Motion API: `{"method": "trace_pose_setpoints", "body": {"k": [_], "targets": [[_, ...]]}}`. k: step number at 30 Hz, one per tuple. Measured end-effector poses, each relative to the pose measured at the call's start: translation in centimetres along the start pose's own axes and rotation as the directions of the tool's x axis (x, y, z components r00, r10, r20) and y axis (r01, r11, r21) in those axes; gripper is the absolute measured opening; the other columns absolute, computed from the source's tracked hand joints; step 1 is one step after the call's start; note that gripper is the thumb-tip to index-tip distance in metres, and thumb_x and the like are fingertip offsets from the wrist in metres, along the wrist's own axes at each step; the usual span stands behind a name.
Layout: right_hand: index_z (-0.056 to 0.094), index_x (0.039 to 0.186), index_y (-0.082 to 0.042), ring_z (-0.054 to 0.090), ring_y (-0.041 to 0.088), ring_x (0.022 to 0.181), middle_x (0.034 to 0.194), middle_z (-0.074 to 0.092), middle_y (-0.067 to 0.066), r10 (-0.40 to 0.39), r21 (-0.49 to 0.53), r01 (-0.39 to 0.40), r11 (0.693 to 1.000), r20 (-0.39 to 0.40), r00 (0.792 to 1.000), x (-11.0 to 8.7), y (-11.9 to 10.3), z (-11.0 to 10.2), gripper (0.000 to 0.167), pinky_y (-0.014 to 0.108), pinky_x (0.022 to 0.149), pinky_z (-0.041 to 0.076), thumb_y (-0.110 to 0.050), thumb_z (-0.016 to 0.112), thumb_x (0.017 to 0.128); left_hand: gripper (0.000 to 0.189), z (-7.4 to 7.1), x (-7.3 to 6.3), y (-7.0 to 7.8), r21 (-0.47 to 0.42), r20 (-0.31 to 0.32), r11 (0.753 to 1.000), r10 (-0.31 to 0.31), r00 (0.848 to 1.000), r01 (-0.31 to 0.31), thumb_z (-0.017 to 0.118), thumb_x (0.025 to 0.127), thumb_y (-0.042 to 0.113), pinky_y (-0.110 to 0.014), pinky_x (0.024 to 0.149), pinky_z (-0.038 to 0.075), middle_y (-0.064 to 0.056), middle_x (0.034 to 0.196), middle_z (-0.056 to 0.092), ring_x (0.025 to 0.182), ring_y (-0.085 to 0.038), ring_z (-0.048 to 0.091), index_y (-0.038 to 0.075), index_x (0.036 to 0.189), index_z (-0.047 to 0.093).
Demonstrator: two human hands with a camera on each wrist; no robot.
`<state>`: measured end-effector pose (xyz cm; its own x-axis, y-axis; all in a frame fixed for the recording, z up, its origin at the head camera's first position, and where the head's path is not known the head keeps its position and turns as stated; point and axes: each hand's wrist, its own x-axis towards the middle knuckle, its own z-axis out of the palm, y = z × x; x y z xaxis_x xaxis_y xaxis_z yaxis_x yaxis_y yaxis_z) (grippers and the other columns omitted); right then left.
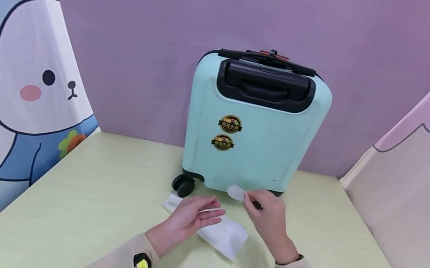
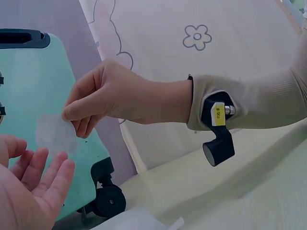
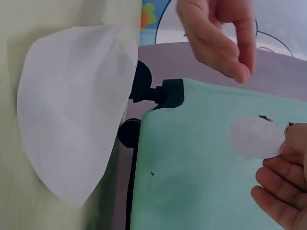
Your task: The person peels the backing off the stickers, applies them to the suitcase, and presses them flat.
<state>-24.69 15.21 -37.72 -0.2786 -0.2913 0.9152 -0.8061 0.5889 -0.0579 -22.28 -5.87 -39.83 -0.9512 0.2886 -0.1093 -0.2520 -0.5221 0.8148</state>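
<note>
Between thumb and fingers my right hand (image 1: 267,215) pinches a small round whitish sticker (image 1: 236,192) by its edge. That sticker shows its plain side in every view and overlaps the suitcase's lower front. My left hand (image 1: 189,219) holds nothing; its fingers are spread and its palm turns toward the right hand. A light teal suitcase (image 1: 254,154) stands upright behind both hands. Two dark-and-gold stickers are on its front, an upper one (image 1: 230,124) and a lower one (image 1: 223,143). Under the left hand lies a white paper sheet (image 1: 225,238), partly hidden by it.
The pale yellow-green table (image 1: 104,191) meets a purple backdrop (image 1: 127,45) behind the suitcase. Cartoon-print curtains flank it, one on the left (image 1: 17,74) and one on the right (image 1: 412,193). A black caster wheel (image 1: 183,186) sits at the suitcase's lower left.
</note>
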Motion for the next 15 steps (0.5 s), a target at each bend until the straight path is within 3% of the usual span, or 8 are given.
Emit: {"method": "trace_pose_setpoints", "body": {"k": [6, 15], "targets": [[0.073, 0.079, 0.0, 0.06, 0.02, 0.059, 0.071, 0.066, 0.006, -0.153, -0.023, 0.153, 0.988, -0.027, 0.988, 0.1, -0.14, 0.46, 0.031, 0.03, 0.051, 0.052, -0.013, 0.052, 0.098, 0.012, 0.3, 0.23, 0.4, 0.005, 0.012, 1.0, 0.002, 1.0, -0.002, 0.055, 0.102, 0.011, -0.039, 0.089, 0.057, -0.005, 0.093, 0.069, 0.096, -0.023, 0.071, 0.002, 0.103, 0.063], [0.072, 0.079, 0.003, 0.062, 0.021, 0.062, 0.073, 0.066, 0.009, -0.341, -0.083, 0.337, 0.938, -0.048, 0.939, 0.12, -0.66, 0.7, 0.028, 0.032, 0.053, 0.055, -0.006, 0.053, 0.097, 0.015, 0.64, 0.46, 0.77, 0.033, 0.027, 0.999, -0.008, 1.0, 0.007, 0.059, 0.101, 0.017, -0.04, 0.089, 0.057, -0.007, 0.097, 0.07, 0.096, -0.025, 0.071, 0.003, 0.103, 0.063]]}}
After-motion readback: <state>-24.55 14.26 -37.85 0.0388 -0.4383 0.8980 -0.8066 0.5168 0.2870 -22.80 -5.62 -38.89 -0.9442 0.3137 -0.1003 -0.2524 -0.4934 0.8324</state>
